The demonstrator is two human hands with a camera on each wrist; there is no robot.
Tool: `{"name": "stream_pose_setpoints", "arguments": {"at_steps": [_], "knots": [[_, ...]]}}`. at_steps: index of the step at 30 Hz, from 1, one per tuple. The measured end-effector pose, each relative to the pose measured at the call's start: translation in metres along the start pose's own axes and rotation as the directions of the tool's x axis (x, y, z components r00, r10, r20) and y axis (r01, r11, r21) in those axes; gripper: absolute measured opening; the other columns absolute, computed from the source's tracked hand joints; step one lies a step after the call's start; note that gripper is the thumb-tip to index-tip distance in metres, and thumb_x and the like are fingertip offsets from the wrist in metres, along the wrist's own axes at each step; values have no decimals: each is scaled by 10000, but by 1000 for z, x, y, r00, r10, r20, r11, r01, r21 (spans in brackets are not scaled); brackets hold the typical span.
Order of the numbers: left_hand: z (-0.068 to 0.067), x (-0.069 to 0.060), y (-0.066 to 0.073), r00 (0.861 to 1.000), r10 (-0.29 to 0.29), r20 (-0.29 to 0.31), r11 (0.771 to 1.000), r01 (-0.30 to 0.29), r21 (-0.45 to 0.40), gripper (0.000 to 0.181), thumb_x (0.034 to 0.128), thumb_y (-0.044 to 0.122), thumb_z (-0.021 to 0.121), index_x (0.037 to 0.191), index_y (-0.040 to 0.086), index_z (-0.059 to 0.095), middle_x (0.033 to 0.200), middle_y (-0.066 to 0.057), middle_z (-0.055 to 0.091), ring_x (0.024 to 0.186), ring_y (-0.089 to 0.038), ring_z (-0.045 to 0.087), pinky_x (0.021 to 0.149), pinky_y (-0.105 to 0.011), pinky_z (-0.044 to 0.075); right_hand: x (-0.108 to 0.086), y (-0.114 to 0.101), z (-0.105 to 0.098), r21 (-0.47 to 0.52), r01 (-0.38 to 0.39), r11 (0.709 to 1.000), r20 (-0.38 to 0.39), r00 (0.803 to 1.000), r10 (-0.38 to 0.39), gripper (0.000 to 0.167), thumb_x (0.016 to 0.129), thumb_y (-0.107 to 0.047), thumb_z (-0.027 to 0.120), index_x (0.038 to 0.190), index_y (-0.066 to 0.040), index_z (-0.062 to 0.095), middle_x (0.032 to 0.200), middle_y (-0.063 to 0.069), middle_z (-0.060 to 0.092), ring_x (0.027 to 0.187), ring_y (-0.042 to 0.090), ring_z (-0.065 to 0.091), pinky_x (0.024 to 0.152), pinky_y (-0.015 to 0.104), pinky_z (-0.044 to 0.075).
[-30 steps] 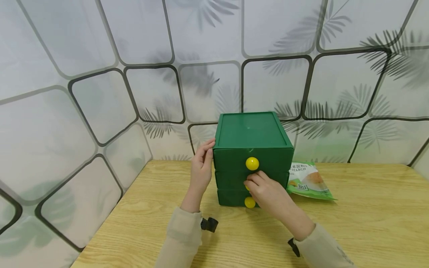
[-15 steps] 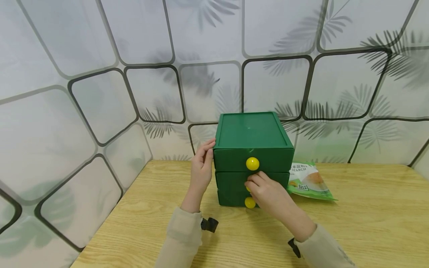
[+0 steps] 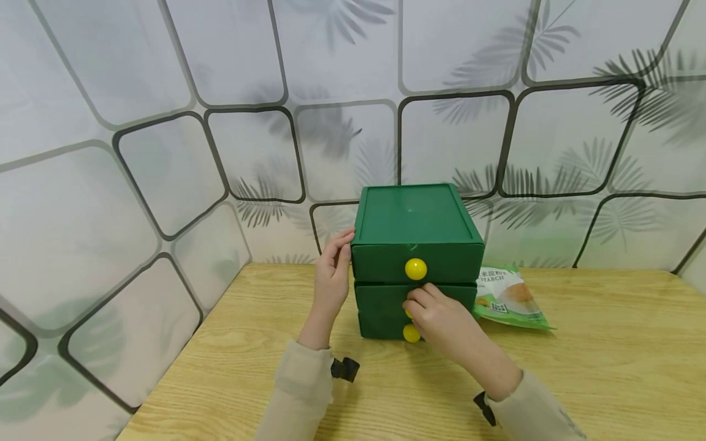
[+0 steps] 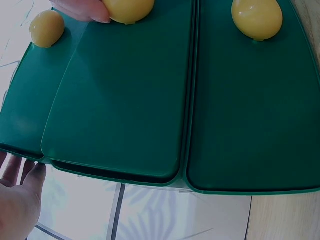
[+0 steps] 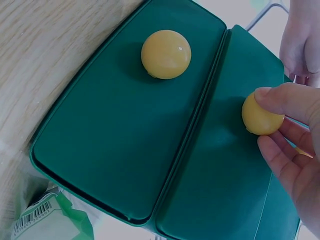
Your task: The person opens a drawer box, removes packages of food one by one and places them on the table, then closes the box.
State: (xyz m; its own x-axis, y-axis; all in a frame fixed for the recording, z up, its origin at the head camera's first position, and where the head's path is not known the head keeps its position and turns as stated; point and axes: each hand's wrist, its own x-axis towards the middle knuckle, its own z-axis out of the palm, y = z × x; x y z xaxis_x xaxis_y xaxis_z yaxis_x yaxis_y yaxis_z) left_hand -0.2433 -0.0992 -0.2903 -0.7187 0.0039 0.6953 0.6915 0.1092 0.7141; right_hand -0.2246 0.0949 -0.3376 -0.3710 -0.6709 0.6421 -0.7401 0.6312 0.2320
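Right wrist view shows the middle yellow knob (image 5: 256, 118) pinched by the right hand (image 5: 299, 172).

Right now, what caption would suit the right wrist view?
Right hand pinches the knob of the middle drawer, bag at lower left.

In the head view, the right hand (image 3: 441, 315) mostly hides the middle yellow knob (image 5: 257, 121); the green drawer unit (image 3: 380, 263) covers part of the starch packet (image 3: 510, 298).
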Motion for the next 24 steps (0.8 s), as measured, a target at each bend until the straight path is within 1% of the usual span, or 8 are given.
{"name": "stream_pose_setpoints", "arguments": {"at_steps": [12,24], "knots": [[0,0,-1,1000,9,2,1000,-9,8,270,944,-11,354,1145,-139,483,1259,-229,432,1151,-292,419,900,-385,390,1,-1,-3,1,2,1000,0,1000,-2,173,669,24,736,789,-32,625,842,64,566,749,199,491,608,242,466],[0,0,-1,1000,3,-1,1000,-3,14,269,944,-8,357,1139,-139,487,1256,-230,435,1163,-285,410,913,-376,381,1,-4,-6,-8,8,1000,15,1000,-8,159,666,33,727,765,-38,624,828,58,564,725,190,470,586,230,453]]}}
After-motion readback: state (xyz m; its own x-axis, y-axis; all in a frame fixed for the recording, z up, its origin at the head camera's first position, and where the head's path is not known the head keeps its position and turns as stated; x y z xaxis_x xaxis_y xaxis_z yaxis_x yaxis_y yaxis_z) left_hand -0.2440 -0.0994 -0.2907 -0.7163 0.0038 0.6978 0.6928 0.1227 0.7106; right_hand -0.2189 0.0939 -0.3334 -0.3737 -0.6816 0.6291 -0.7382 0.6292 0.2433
